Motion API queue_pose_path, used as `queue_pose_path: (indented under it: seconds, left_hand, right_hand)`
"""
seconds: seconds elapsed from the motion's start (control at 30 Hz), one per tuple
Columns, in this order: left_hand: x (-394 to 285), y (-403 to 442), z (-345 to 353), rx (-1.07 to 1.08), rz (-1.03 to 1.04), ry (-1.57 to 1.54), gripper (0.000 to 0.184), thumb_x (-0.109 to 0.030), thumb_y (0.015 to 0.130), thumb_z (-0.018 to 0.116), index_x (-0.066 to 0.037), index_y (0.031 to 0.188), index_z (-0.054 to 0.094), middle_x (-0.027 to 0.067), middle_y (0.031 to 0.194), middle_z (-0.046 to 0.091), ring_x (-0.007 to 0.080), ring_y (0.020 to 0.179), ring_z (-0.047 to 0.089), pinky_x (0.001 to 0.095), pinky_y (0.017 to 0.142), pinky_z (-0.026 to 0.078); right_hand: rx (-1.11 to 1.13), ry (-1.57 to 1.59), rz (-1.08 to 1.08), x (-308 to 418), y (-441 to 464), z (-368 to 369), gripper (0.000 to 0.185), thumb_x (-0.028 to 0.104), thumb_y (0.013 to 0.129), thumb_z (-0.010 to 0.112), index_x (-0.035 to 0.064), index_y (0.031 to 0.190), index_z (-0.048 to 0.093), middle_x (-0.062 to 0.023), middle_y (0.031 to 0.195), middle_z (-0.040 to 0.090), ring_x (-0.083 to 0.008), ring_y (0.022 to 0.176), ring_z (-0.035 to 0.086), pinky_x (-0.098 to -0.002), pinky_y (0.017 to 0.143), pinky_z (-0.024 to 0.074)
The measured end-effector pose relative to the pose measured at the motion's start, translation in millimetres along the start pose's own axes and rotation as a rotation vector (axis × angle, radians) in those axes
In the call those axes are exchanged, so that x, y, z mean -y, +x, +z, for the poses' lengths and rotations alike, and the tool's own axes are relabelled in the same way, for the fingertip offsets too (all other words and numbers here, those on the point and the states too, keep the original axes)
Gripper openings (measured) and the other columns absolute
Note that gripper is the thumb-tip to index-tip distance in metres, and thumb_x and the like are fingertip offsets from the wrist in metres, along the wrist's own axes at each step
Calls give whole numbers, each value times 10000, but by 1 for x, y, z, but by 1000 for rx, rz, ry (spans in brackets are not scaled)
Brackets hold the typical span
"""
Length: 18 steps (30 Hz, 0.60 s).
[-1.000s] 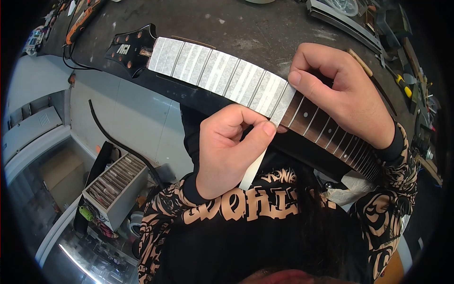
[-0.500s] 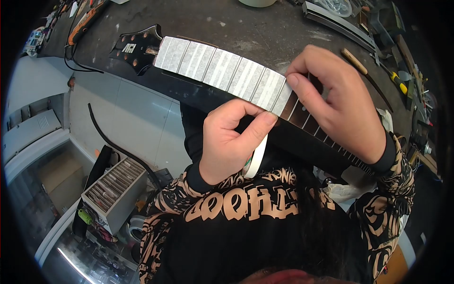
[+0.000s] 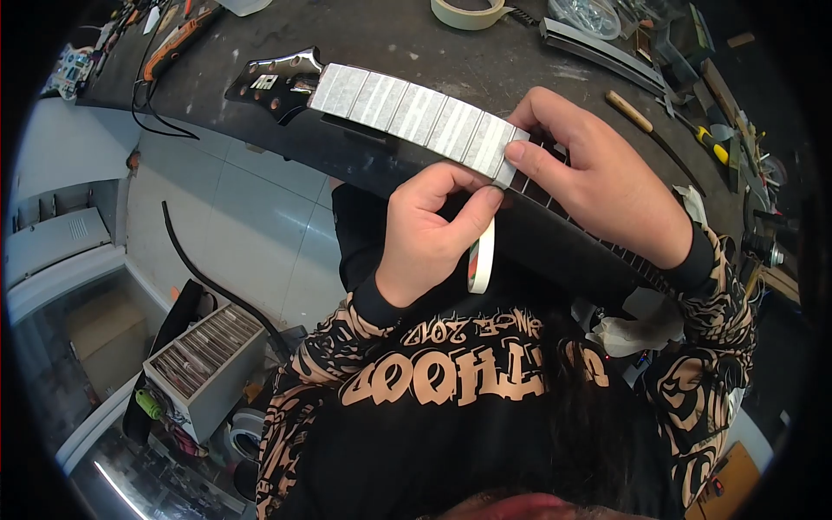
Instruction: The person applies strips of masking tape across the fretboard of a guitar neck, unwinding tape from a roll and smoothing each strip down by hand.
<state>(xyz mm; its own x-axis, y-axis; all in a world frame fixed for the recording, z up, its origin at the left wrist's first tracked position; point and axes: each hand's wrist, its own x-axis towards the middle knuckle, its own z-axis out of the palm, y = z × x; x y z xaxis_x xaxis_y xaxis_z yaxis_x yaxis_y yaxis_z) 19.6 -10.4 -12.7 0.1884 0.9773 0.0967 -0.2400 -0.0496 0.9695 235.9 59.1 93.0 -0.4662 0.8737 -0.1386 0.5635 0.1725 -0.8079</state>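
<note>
A guitar neck with a black headstock [image 3: 276, 84] slants across the bench edge. White masking tape strips [image 3: 407, 108] cover the fretboard's upper part, with fret lines showing between them. Lower down, bare dark fretboard [image 3: 626, 253] shows past my wrist. My left hand [image 3: 433, 230] is closed in a pinch on the tape at the neck's near edge, and a narrow tape roll [image 3: 482, 264] hangs below it. Across the end of the taped area, my right hand [image 3: 598, 165] grips the neck, its thumb pressed on the last strip and its fingertips partly hidden at the far edge.
On the dark bench [image 3: 364, 43] lie a wider tape roll [image 3: 468, 12], an orange-black power tool [image 3: 178, 48], a wooden-handled tool [image 3: 630, 111] and a yellow-handled tool [image 3: 712, 146]. A box of flat pieces [image 3: 204, 355] stands at lower left.
The view has shifted a little, so the headstock sits further right. My right thumb has moved from the far edge onto the tape. My left hand still pinches at the near edge.
</note>
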Motion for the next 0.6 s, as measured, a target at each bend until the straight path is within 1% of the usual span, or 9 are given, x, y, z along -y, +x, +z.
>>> queue_pose_path:
  seconds: [0.1, 0.2, 0.3, 0.4, 0.5, 0.6]
  left_hand:
    - [-13, 2, 7, -65, -123, -68, 99, -26, 1084, 777, 50, 1147, 785, 95, 1064, 854, 124, 967, 786, 286, 871, 623]
    - [-6, 1, 5, -75, -97, -21, 104, -39, 1075, 789, 51, 1126, 783, 89, 1039, 845, 117, 933, 770, 281, 856, 611]
    - [-4, 3, 7, -108, -34, 86, 108, -46, 1060, 801, 54, 1094, 779, 83, 996, 835, 112, 890, 754, 283, 824, 602]
    - [-7, 3, 9, -83, -24, 135, 73, 11, 1092, 757, 75, 1119, 736, 66, 1019, 810, 79, 905, 730, 261, 801, 594]
    - [-6, 2, 16, -182, 22, 299, 58, 28, 1036, 791, 44, 1052, 737, 79, 914, 798, 119, 797, 735, 291, 721, 577]
    - [-6, 6, 23, -287, 366, 736, 123, -24, 908, 840, -26, 936, 719, 132, 847, 754, 326, 732, 740, 424, 705, 579]
  right_hand:
    - [-118, -90, -148, 0, -7, 8, 378, 230, 1012, 825, -28, 1240, 668, -211, 1121, 781, -401, 966, 771, -480, 843, 593]
    - [-180, -291, -247, 8, -12, 11, 392, 218, 961, 858, 1, 1236, 682, -171, 1131, 758, -384, 1008, 746, -470, 917, 574]
    - [-193, -555, -321, 16, -16, 9, 520, 187, 904, 882, 13, 1351, 680, -145, 1132, 723, -359, 1093, 711, -446, 1060, 525]
    - [-306, -750, -445, 15, -15, 14, 417, 237, 863, 904, 37, 1160, 691, -109, 1053, 701, -306, 1074, 712, -439, 1052, 507]
    - [-258, -867, -438, 18, -17, 15, 517, 216, 848, 908, 8, 1286, 727, -118, 1110, 718, -325, 1088, 709, -469, 1091, 515]
    - [-243, -957, -443, 21, -18, 17, 524, 211, 824, 905, -3, 1270, 733, -114, 1108, 722, -320, 1089, 714, -464, 1090, 519]
